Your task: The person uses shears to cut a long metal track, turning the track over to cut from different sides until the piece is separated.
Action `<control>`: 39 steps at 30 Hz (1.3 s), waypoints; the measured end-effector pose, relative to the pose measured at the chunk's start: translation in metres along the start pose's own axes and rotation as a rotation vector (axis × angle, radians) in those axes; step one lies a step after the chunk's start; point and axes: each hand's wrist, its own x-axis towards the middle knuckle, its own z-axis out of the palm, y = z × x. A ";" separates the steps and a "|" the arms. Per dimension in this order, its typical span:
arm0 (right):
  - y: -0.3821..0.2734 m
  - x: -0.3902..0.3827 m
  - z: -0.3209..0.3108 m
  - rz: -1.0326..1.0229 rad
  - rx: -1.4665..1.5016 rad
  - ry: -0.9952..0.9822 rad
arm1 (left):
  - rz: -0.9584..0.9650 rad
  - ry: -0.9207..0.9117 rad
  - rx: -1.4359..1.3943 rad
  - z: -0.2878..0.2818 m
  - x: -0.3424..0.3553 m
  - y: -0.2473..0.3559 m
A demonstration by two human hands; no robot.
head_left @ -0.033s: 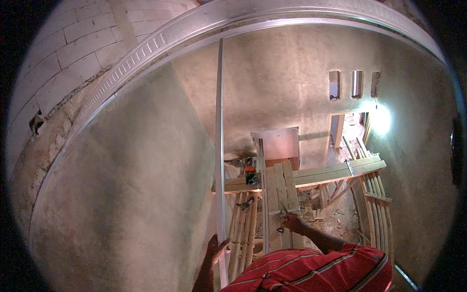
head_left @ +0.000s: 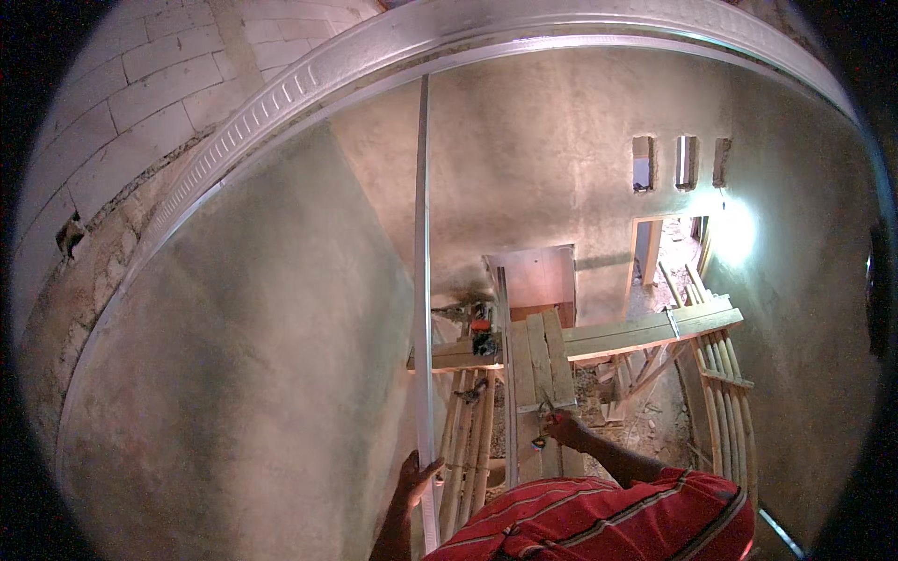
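The left hand (head_left: 413,479) is gripping, fingers curled partway around it, the lower part of a long, straight, silver metal strip (head_left: 423,280); this strip is standing nearly upright, its upper end reaching a curved, silver metal channel (head_left: 468,25); the right hand (head_left: 564,428) is holding, fingers folded, a small tool with blue and orange parts (head_left: 539,443), its kind being unclear, over lengthwise brown wooden planks (head_left: 543,360); the strip is crossing before transverse wooden planks (head_left: 645,334) bearing an orange-and-black object (head_left: 482,327); slender wooden poles (head_left: 728,402) are standing at right.
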 end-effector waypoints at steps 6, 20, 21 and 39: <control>-0.022 -0.006 -0.007 0.220 0.147 0.058 | -0.023 0.072 0.145 0.001 0.012 -0.014; -0.046 -0.006 0.000 0.127 0.183 -0.099 | 0.164 0.142 0.363 -0.015 0.107 0.022; -0.066 -0.006 0.005 0.311 0.318 -0.079 | 0.226 0.183 0.360 -0.018 0.109 0.028; -0.070 0.015 0.012 0.323 0.365 -0.092 | 0.101 0.244 0.733 -0.039 0.061 -0.050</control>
